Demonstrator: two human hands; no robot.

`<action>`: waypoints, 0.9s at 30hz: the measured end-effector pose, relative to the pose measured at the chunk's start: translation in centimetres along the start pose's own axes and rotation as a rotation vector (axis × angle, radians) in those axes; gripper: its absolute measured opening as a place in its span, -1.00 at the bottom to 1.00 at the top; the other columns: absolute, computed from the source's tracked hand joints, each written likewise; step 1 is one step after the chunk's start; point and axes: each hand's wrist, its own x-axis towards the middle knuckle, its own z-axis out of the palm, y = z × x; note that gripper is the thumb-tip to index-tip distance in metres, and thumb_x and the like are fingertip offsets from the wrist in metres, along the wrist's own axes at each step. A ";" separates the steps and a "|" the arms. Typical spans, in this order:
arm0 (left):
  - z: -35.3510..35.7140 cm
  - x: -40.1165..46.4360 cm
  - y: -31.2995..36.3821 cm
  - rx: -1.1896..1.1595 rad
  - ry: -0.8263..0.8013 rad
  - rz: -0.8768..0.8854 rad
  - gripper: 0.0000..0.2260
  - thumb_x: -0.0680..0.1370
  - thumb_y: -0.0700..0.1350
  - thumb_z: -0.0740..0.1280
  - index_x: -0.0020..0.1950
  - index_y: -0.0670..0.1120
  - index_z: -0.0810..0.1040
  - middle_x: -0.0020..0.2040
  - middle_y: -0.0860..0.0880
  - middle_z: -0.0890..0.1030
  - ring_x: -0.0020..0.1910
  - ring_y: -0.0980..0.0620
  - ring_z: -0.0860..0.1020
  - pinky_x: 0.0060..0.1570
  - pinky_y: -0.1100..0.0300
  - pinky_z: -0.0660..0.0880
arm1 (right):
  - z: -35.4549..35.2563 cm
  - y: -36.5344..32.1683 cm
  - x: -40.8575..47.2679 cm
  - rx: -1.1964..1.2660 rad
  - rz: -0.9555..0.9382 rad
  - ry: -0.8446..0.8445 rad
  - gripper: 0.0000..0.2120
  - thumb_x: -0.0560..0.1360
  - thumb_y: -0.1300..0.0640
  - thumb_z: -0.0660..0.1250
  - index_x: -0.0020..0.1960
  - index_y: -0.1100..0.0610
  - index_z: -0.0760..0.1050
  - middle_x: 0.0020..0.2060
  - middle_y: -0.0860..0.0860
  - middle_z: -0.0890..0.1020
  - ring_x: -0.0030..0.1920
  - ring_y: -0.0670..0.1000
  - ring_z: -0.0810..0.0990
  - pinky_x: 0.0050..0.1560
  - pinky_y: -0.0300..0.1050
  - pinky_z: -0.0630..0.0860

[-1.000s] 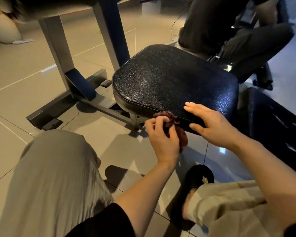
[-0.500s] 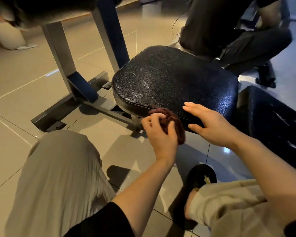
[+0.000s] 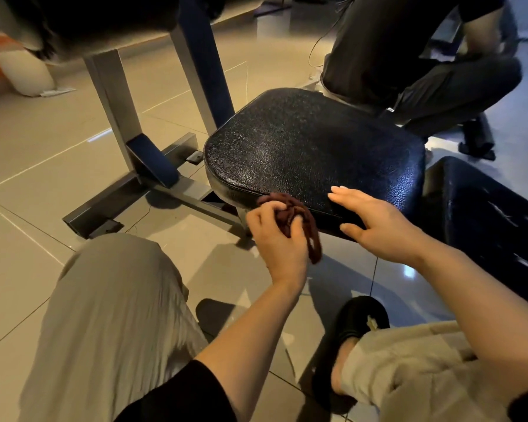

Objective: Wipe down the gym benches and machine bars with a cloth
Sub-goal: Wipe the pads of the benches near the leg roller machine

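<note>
1. The person is crouching on the tiled floor [image 3: 58, 166] in front of a black bench seat [image 3: 311, 153].
2. The left hand [image 3: 276, 239] is curling its fingers round a dark red cloth [image 3: 296, 216] and gripping it in a tight bunch.
3. The cloth is sitting at the near front edge of the seat, close to the left corner, and it is touching the edge there. A bit of the cloth is hanging down past the hand.
4. The right hand [image 3: 378, 225] is lying flat with its fingers straight and a little spread out. It is holding nothing.
5. The right hand's fingers are resting on the front rim of the seat, just beside the cloth.
6. The seat is looking shiny and bumpy, like black leather.
7. A grey metal frame [image 3: 116, 117] with blue parts is standing to the left of the seat, and its foot is lying on the floor.
8. Another black pad [image 3: 494, 214] is sitting to the right of the seat.
9. A second person in dark trousers [image 3: 424, 65] is crouching behind the seat.
10. The person's own knees are showing in light trousers [image 3: 104, 324], and one foot is wearing a black shoe [image 3: 354, 318].
</note>
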 end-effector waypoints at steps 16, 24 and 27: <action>-2.1 2.2 1.6 0.084 0.151 -0.210 -0.54 0.42 -0.37 0.40 0.27 -0.12 0.43 0.26 -0.12 0.28 0.15 0.03 0.37 0.19 0.55 0.16 | -0.5 -0.9 -1.4 -0.048 0.071 -0.052 -0.42 0.58 0.17 0.30 0.55 0.04 0.18 0.54 -0.12 0.16 0.54 -0.13 0.06 0.38 -0.34 -0.03; -1.9 -0.4 1.5 0.025 0.042 -0.006 -0.63 0.31 -0.32 0.52 0.06 -0.14 0.55 0.05 -0.07 0.39 -0.01 0.13 0.40 0.12 0.58 0.22 | -0.7 -1.0 -1.0 -0.067 0.064 -0.038 -0.42 0.56 0.16 0.35 0.53 0.07 0.24 0.53 -0.06 0.22 0.52 -0.07 0.17 0.43 -0.25 0.07; -2.6 1.4 0.5 0.028 0.264 -0.104 -0.64 0.32 -0.32 0.51 0.06 -0.13 0.53 0.09 -0.10 0.35 0.04 -0.01 0.43 0.15 0.60 0.21 | -0.7 -0.9 -1.0 -0.068 0.060 -0.037 -0.42 0.57 0.14 0.34 0.53 0.04 0.23 0.53 -0.09 0.21 0.52 -0.08 0.17 0.38 -0.29 0.07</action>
